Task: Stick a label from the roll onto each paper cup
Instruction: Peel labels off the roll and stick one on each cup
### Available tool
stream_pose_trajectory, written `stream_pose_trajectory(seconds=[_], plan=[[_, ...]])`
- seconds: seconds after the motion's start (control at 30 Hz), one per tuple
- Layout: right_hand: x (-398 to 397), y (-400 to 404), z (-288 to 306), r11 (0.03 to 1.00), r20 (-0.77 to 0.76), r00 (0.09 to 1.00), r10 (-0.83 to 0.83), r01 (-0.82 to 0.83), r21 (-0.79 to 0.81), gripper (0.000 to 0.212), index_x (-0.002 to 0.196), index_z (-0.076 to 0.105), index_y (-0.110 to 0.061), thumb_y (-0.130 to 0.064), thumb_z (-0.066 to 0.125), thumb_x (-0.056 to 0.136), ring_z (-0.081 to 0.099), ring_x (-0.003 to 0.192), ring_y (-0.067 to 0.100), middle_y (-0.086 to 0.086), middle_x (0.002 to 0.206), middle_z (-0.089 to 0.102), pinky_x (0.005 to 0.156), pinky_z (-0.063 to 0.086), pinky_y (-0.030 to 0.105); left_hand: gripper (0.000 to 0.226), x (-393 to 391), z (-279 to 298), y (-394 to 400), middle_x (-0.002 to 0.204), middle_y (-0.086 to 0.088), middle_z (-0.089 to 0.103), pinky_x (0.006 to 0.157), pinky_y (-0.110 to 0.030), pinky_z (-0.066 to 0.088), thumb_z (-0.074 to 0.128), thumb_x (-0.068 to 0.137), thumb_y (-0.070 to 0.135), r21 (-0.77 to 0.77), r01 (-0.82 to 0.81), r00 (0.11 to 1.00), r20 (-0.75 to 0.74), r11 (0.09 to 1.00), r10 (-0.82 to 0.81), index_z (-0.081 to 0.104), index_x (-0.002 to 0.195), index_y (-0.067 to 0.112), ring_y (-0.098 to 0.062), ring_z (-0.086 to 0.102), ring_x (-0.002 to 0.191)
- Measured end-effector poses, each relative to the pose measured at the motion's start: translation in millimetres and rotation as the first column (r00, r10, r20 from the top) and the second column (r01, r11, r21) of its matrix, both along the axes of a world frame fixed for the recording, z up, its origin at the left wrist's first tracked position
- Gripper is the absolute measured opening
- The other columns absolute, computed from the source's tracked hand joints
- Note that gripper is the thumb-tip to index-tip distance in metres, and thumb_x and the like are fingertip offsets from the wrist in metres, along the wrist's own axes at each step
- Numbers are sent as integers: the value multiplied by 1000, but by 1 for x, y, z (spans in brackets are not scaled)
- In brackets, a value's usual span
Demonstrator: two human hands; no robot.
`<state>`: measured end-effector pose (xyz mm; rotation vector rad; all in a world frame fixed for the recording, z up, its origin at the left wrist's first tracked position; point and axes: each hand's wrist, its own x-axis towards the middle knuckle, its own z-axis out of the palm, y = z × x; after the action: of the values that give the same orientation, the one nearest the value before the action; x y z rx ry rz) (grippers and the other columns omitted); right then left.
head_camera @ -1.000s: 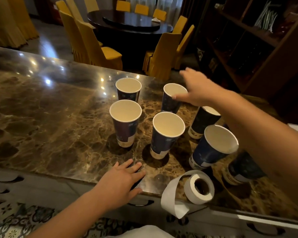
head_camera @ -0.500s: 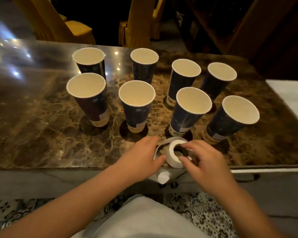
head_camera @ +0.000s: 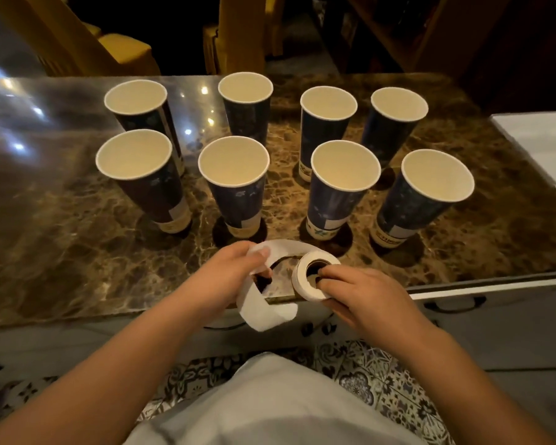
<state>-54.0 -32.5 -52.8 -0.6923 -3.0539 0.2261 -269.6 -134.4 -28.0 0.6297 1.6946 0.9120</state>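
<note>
Brown marble counter [head_camera: 77,252] with pale veins, glossy, with bright light spots on its far left part. Grey cabinet front [head_camera: 495,322] below its near edge, with dark handle [head_camera: 450,305] at right. Patterned floor tiles [head_camera: 376,377] lower down, dark ornaments on light ground. Light grey cloth [head_camera: 270,409] at near centre. Yellow covered chairs [head_camera: 122,53] beyond the counter, far left and far centre. Dark wooden shelf [head_camera: 430,33] at far right. White flat surface [head_camera: 543,146] at right edge, beside the counter.
</note>
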Motion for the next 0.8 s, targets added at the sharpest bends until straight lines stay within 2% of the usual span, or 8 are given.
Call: stream_pose_trajectory(seconds=[0.07,0.23,0.33,0.43,0.53,0.6,0.67,0.8], plan=[[-4,3,2,999,13,999,45,-45,0,24,106,66,-23,-26,69,83,67,94,22,-6,125,64,71,58,40,36,-2,4,-5,94,-9,68,65,-27,46,44,102,37,-41,-121,964,234,992,127,71,108,15,-13,59,68],[-15,6,12,999,34,999,35,-36,29,31,114,64,-23,-25,69,83,60,94,17,-7,144,42,64,52,28,26,-10,-1,-20,107,-7,70,61,-24,51,58,95,12,-37,-102,982,158,994,107,69,115,24,-16,67,81],[-19,3,11,999,18,1000,-22,21,45,43,121,60,-24,-23,73,80,62,99,18,-4,153,32,62,52,26,34,-8,-2,-23,103,-12,74,63,-30,56,60,92,2,-72,-159,922,347,985,174,63,122,16,-19,71,78],[-14,0,8,999,-14,999,-51,51,3,63,137,43,-29,-30,70,80,63,96,17,-5,161,16,60,54,29,24,-5,-1,-25,103,-17,74,63,-31,60,58,91,-1,-90,-176,822,535,980,197,70,111,4,-22,72,86],[-6,-5,12,989,-103,987,-126,118,-84,70,143,33,-33,-41,64,82,55,89,6,-10,161,8,56,50,24,20,-4,0,-29,106,-20,73,68,-34,62,59,90,0,-80,-166,774,607,983,180,71,106,2,-25,71,95],[-5,-9,15,961,-214,948,-236,194,-198,65,141,38,-31,-36,67,83,54,106,7,-10,156,17,71,56,28,19,-2,2,-29,108,-18,73,71,-35,61,59,91,1,-80,-173,793,579,982,187,70,105,3,-28,69,103],[-9,-15,20,927,-345,880,-325,225,-301,52,134,51,-24,-28,68,85,53,115,9,-7,144,38,87,55,32,15,2,2,-29,104,-11,75,79,-38,59,60,92,4,-44,-161,874,458,986,163,71,101,7,-26,68,103],[-30,-30,41,971,-436,878,-196,111,-213,22,105,69,-20,-32,60,89,58,96,7,-7,103,67,81,50,25,12,7,1,-27,97,-2,75,89,-44,53,65,90,14,98,-64,986,159,993,48,76,91,18,-26,66,98]])
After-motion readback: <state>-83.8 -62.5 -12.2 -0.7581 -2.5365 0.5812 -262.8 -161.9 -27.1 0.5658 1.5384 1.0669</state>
